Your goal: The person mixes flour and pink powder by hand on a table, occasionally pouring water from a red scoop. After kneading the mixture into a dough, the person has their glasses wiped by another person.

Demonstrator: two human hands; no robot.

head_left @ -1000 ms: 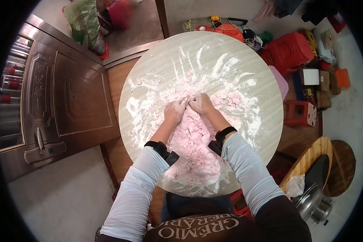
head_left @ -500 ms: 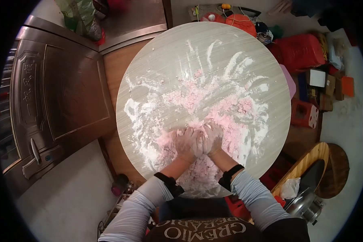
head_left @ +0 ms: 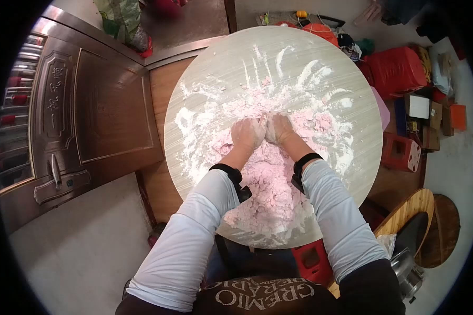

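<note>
Pink crumbly dough (head_left: 268, 181) lies in a heap on the round table (head_left: 352, 68), between my forearms and around my hands. White powder is streaked over the tabletop. My left hand (head_left: 248, 132) and my right hand (head_left: 278, 127) meet side by side at the heap's far end, both dusted white. Their fingers look curled down into the pink dough, with the fingertips mostly hidden. Black bands circle both wrists, below them pale sleeves.
A brown door (head_left: 105, 105) stands at the left. Red stools (head_left: 399, 152), a red bag (head_left: 397, 71) and boxes are at the right. Wooden boards (head_left: 439, 231) and a metal pot (head_left: 404, 270) sit lower right. Another person's hand (head_left: 368, 13) shows at the top right.
Both hands have moved forward, away from my body, and their fingers have curled in. More of the pink heap shows between my forearms. The view has shifted slightly.
</note>
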